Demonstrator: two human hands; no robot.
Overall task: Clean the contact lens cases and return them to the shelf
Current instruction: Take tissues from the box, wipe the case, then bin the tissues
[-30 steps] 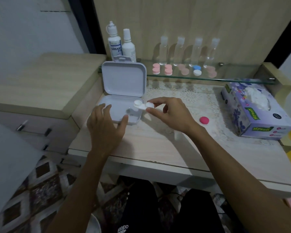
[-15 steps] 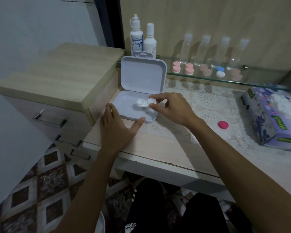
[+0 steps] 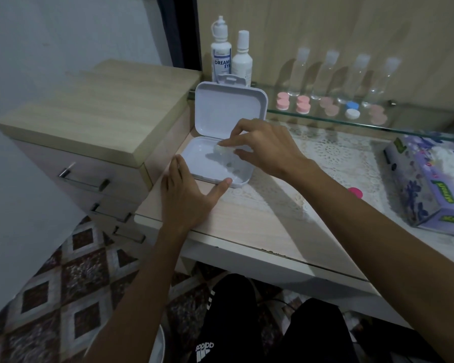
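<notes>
Two hands work at your pale wooden surface (image 3: 260, 226): your left hand (image 3: 186, 195) rests flat, steadying the open white hinged plastic box (image 3: 220, 163), while your right hand (image 3: 262, 148) pinches a small white contact lens case (image 3: 222, 152) inside it. Behind, a white bottle (image 3: 221, 58) reads "DREAM EYE".

1. The place is a home, most likely a bedroom dressing corner: a pale wood-grain tabletop (image 3: 247, 218) adjoins a matching drawer unit (image 3: 95, 121).
2. A glass shelf (image 3: 378, 125) carries contact lens cases (image 3: 303, 104) and small clear bottles (image 3: 325, 77).
3. A tissue box (image 3: 430, 182), a lace mat (image 3: 336, 153) and a patterned floor covering (image 3: 63, 297) add domestic signs.
</notes>
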